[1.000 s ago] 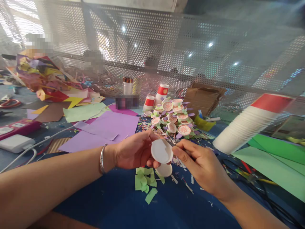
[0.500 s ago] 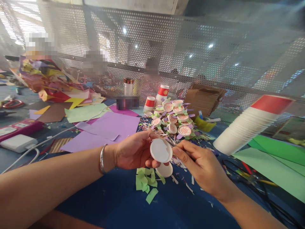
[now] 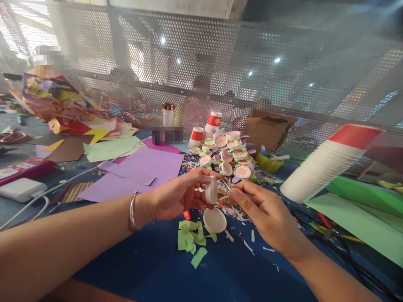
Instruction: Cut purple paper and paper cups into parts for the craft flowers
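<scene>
My left grip (image 3: 176,196) is closed on a small white disc (image 3: 212,191), pinching it by its rim between thumb and fingertips. The disc is to the right of my left palm, held above the surface (image 3: 145,268), and lies between my 2 grips. It stands nearly edge-on to me: its long axis runs close to upright, with 1 flat face turned toward my right side and the other toward my left palm.

My right grip (image 3: 266,216) is off to the right of the disc, near that outward face but apart from it, so my left is the nearer of the 2, already touching. My right thumb and fingers are drawn together, pointing left at the disc; something slim seems to show at their tips, but it is too small to name, and I cannot tell whether they are closed on it.

Just below the held disc, a 2nd disc (image 3: 215,221) lies flat on the surface, beside some green paper scraps (image 3: 189,237). A heap of printed discs (image 3: 226,156) sits beyond my grips, and a leaning stack of paper cups (image 3: 317,170) is well to the right.
</scene>
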Demonstrator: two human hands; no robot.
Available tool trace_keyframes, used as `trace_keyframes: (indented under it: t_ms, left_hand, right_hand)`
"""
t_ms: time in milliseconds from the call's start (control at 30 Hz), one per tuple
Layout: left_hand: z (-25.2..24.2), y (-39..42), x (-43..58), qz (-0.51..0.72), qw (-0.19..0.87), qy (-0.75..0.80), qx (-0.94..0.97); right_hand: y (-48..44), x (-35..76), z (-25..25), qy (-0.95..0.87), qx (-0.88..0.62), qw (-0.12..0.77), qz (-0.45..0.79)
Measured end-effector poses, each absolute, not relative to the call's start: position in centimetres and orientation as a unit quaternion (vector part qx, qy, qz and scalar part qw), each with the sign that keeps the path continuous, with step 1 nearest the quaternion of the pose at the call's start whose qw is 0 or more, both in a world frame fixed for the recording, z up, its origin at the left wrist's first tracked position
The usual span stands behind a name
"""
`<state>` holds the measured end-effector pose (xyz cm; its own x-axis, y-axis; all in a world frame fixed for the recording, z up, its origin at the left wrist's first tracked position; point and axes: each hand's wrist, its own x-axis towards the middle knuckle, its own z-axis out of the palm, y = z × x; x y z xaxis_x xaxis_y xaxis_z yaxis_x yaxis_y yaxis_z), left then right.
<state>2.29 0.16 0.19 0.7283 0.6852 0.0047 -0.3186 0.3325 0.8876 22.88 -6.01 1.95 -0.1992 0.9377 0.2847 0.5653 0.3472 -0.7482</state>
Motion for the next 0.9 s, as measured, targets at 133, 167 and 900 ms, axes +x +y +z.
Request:
trace_keyframes:
  t_ms: [133,167,900]
  left_hand:
    - [0.54,0.07,2.13,0.352,0.751,0.22,0.514]
    - [0.62,0.06,2.11,0.359,0.741,0.221,0.523]
    - [0.14,0.29,2.09,0.389,0.622,0.235,0.638]
  right_hand:
    - [-6.11,22.69,2.09,-0.742,-0.512,0.329,0.28]
    - [-6.13,22.67,2.09,-0.745,-0.509,0.321,0.287]
    - [-6.06,22.91,1.7,-0.756,-0.515,0.263,0.306]
